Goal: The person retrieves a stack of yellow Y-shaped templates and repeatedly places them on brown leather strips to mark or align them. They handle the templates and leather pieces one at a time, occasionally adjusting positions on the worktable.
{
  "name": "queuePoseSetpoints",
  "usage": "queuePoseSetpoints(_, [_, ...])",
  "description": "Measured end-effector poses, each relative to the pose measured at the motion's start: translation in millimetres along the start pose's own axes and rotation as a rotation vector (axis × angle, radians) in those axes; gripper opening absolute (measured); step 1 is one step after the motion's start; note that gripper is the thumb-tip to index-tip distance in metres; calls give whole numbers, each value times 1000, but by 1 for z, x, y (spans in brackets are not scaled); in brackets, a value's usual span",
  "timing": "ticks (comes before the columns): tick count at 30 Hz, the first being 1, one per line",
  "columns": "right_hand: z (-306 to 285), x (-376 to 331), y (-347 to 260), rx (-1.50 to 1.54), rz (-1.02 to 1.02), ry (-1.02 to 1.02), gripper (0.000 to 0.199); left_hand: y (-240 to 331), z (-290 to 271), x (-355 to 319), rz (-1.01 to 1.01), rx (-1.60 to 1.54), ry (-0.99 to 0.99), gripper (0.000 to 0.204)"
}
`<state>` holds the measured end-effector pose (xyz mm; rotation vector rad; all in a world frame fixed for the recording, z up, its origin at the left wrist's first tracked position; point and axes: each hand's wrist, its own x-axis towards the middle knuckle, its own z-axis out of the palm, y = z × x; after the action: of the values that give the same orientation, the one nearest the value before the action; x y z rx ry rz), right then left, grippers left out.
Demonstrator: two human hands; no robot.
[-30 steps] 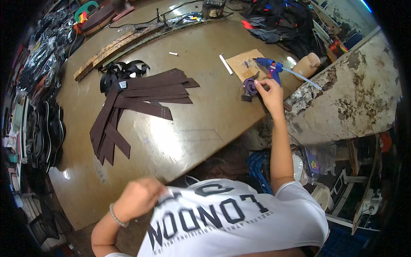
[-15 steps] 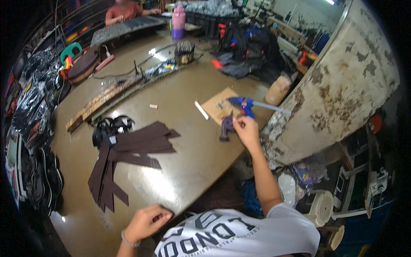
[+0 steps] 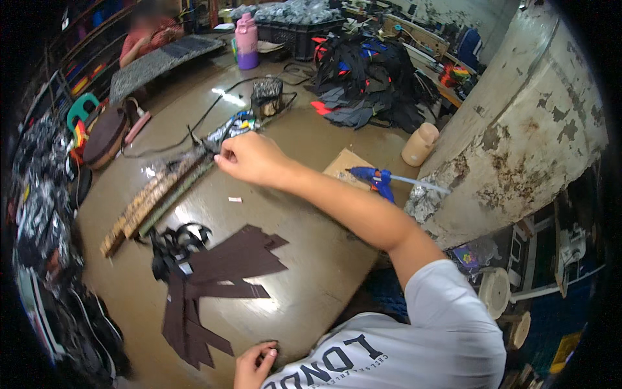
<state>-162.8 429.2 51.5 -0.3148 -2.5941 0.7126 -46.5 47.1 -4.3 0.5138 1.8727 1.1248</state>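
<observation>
In the head view, the right hand point(image 3: 249, 157) has been withdrawn from the blue glue gun point(image 3: 378, 179), now left lying on the cardboard piece point(image 3: 342, 163), and is stretched across the table point(image 3: 311, 139) with fingers curled loosely; whether anything is pinched cannot be told. The left hand point(image 3: 254, 364) is rested, fingers bent, at the table's near edge beside the dark brown strips point(image 3: 220, 279), so gluing appears to have been paused.
</observation>
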Motion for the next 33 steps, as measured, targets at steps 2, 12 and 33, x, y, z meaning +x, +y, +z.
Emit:
queuePoseSetpoints(2, [-12, 45, 32, -158, 114, -103, 37, 17, -12, 13, 171, 85, -12, 30])
queuePoseSetpoints(12, [-191, 89, 281, -339, 310, 481, 33, 153, -34, 89, 105, 334, -23, 19])
queuePoseSetpoints(33, [-261, 50, 371, -51, 721, 385, 63, 253, 156, 301, -312, -220, -1308, 47])
